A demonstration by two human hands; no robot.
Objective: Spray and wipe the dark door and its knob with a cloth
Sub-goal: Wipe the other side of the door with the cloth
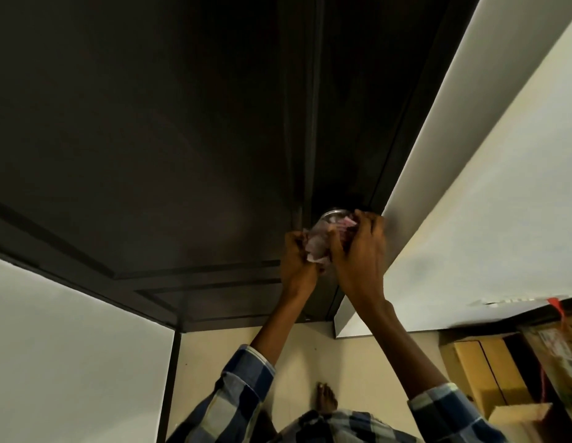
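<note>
The knob [335, 215], a shiny metal one, is seen low on the right edge of the dark door [150, 139], beside the white wall [470, 203]. A pinkish cloth [320, 243] is bunched over it and is grasped from both sides: the left hand [297, 263] is clenched on its lower left part, the right hand [361, 251] is wrapped over cloth and knob. Checked sleeves [246, 378] are visible below.
</note>
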